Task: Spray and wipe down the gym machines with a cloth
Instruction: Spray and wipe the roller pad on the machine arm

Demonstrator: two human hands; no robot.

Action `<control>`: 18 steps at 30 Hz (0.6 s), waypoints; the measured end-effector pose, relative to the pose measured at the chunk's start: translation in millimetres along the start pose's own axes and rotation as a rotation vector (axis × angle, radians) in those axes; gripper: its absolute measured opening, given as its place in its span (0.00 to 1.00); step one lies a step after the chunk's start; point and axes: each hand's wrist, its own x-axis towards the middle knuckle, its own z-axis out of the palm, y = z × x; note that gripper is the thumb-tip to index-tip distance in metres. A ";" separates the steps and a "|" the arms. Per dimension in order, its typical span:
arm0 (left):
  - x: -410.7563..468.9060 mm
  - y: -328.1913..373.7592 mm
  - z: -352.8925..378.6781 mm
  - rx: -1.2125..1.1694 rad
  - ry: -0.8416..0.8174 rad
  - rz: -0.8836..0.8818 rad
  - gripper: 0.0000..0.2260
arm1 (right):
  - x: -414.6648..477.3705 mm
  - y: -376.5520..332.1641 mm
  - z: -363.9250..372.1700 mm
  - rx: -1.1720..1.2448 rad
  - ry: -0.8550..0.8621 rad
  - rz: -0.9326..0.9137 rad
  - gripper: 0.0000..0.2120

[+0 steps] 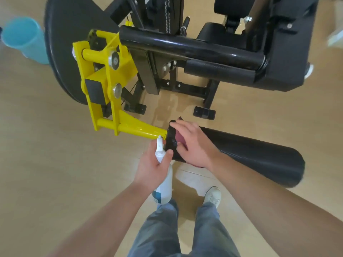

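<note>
- My left hand [154, 164] grips the white plastic spray bottle [163, 179] by its neck, fingers curled round it, nozzle up and close to the yellow steel lever arm [111, 86].
- My right hand [193, 145] lies spread, fingers nearly straight, pressing the dark cloth [171, 140] onto the near end of the black padded foam roller [250, 158] — right where roller meets yellow arm.
- The two hands are just beside each other.
- A turquoise plastic bucket [24, 38] stands far left on the beige floor [55, 164].

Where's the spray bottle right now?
In the head view, just below centre: the left hand grips the spray bottle, its nozzle beside the yellow arm and the black roller pad.
</note>
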 end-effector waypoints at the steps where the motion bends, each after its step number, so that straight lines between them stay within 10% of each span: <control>1: 0.1 -0.4 0.0 -0.002 -0.006 0.006 0.09 | -0.5 7.8 -7.6 -0.093 -0.024 -0.034 0.30; 8: -1.9 1.7 2.9 -0.039 -0.020 -0.005 0.27 | 5.1 15.8 -1.9 -0.278 0.027 -0.087 0.28; 14: 0.6 3.0 2.6 -0.022 -0.002 -0.010 0.26 | 2.7 3.7 -4.8 -0.424 0.207 0.238 0.33; 18: 2.7 2.8 4.2 -0.013 0.013 0.008 0.19 | -12.5 8.9 8.6 -0.455 0.075 0.069 0.47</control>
